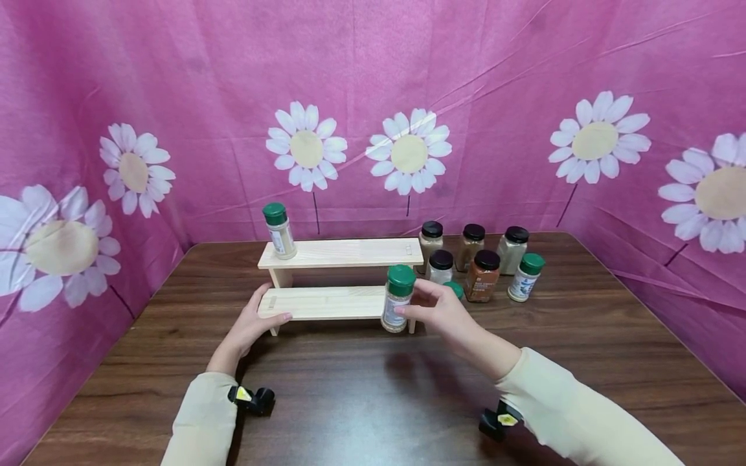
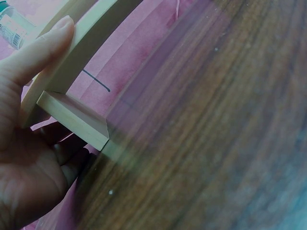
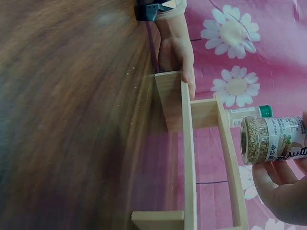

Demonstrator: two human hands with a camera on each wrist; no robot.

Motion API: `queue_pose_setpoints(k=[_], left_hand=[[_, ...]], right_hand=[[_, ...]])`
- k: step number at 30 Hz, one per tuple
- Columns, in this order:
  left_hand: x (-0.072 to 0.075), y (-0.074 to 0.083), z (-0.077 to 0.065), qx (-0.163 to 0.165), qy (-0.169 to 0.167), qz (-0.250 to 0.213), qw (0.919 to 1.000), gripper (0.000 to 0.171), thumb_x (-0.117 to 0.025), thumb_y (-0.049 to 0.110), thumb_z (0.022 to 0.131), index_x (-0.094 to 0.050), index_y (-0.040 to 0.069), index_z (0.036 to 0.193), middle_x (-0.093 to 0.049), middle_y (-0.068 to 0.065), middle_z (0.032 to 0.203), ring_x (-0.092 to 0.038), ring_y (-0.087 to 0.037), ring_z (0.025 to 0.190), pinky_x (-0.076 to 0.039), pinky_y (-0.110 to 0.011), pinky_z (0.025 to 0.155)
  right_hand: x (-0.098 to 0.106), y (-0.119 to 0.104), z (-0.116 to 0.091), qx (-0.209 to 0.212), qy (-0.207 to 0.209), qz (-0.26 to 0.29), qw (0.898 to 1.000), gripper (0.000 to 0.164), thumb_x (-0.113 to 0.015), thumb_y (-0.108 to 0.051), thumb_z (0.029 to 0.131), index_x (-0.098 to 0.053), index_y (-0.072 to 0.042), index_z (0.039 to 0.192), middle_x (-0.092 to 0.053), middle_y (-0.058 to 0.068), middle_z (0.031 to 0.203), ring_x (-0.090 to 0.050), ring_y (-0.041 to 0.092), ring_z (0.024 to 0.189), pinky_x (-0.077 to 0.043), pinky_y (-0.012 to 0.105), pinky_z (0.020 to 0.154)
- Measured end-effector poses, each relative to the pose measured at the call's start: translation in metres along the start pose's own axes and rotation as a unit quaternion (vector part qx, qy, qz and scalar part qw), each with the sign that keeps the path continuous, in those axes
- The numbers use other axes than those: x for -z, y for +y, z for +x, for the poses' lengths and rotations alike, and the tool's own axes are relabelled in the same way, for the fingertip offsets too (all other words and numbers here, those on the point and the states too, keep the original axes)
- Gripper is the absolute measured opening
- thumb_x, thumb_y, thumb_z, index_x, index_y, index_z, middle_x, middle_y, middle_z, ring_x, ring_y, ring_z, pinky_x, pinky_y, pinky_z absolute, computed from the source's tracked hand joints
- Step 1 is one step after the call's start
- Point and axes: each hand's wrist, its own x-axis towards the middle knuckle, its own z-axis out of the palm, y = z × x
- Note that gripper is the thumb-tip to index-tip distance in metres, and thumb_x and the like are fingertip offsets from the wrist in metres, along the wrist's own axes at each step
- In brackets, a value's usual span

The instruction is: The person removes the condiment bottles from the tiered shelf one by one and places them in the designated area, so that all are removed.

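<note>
A two-tier wooden rack (image 1: 326, 303) stands on the table. My left hand (image 1: 252, 323) grips the left end of its lower shelf, thumb on top and fingers behind, as the left wrist view also shows. In my right hand (image 1: 449, 317) is a spice jar (image 1: 397, 304) with a green cap, held upright in front of the lower shelf's right end. Pale seeds fill that jar (image 3: 259, 143) in the right wrist view, where it is apart from the rack. Another green-capped jar (image 1: 281, 234) stands on the upper shelf's left end.
Right of the rack are several black-capped jars (image 1: 482, 277), one with reddish contents. A green-capped jar (image 1: 524, 278) stands at their right, and another green cap (image 1: 454, 289) shows partly behind my right hand. A pink cloth (image 1: 361, 77) with daisies hangs behind the table (image 1: 338, 401).
</note>
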Motion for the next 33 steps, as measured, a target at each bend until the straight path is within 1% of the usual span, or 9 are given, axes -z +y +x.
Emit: queue_pose_setpoints(k=[3,7,10,15,25,33], left_hand=[[0.001,0.0,0.0,-0.002,0.001,-0.003,1.0,0.081,-0.067,0.006,0.073,-0.015,0.005,0.135,-0.029,-0.021,0.128,-0.029,-0.028,0.111,-0.018,-0.04,0.094],[0.001,-0.001,0.0,-0.001,0.002,-0.001,1.0,0.081,-0.067,0.006,0.073,-0.015,0.005,0.135,-0.029,-0.021,0.128,-0.029,-0.028,0.111,-0.018,-0.04,0.094],[0.001,-0.001,0.0,-0.002,0.002,0.001,1.0,0.081,-0.067,0.006,0.073,-0.016,0.005,0.135,-0.03,-0.021,0.127,-0.029,-0.028,0.111,-0.018,-0.04,0.094],[0.001,0.0,0.0,-0.002,0.002,0.003,1.0,0.081,-0.068,0.008,0.073,-0.016,0.006,0.135,-0.03,-0.021,0.127,-0.029,-0.028,0.111,-0.018,-0.04,0.094],[0.0,-0.001,0.0,-0.008,-0.001,0.008,0.9999,0.08,-0.069,0.01,0.072,-0.019,0.006,0.134,-0.034,-0.021,0.124,-0.033,-0.028,0.107,-0.023,-0.04,0.092],[0.0,0.0,0.0,-0.008,-0.001,-0.005,1.0,0.079,-0.067,0.005,0.073,-0.017,0.005,0.134,-0.033,-0.021,0.125,-0.032,-0.028,0.108,-0.022,-0.04,0.093]], right_hand=[[0.005,0.003,-0.006,-0.009,0.0,-0.008,1.0,0.045,-0.067,-0.008,0.073,-0.051,0.004,0.113,-0.058,0.013,0.097,-0.052,0.021,0.088,-0.041,0.033,0.075],[0.013,0.008,-0.011,-0.031,-0.001,-0.012,0.999,0.045,-0.067,-0.011,0.073,-0.051,0.004,0.113,-0.057,0.013,0.098,-0.051,0.02,0.088,-0.042,0.036,0.073],[0.018,0.012,-0.015,-0.043,-0.003,-0.009,0.999,0.045,-0.067,-0.01,0.074,-0.051,0.004,0.113,-0.057,0.013,0.099,-0.051,0.021,0.09,-0.042,0.036,0.073],[0.027,0.02,-0.022,-0.034,-0.004,-0.026,0.999,0.046,-0.067,-0.01,0.073,-0.051,0.005,0.113,-0.056,0.014,0.102,-0.05,0.022,0.093,-0.041,0.034,0.077],[0.051,0.032,-0.039,-0.036,0.003,-0.065,0.997,0.048,-0.067,-0.011,0.074,-0.05,0.004,0.115,-0.055,0.017,0.105,-0.052,0.02,0.092,-0.042,0.033,0.076],[0.067,0.036,-0.05,-0.047,0.024,-0.055,0.997,0.049,-0.067,-0.009,0.073,-0.048,0.008,0.115,-0.055,0.018,0.105,-0.052,0.016,0.09,-0.043,0.03,0.074]])
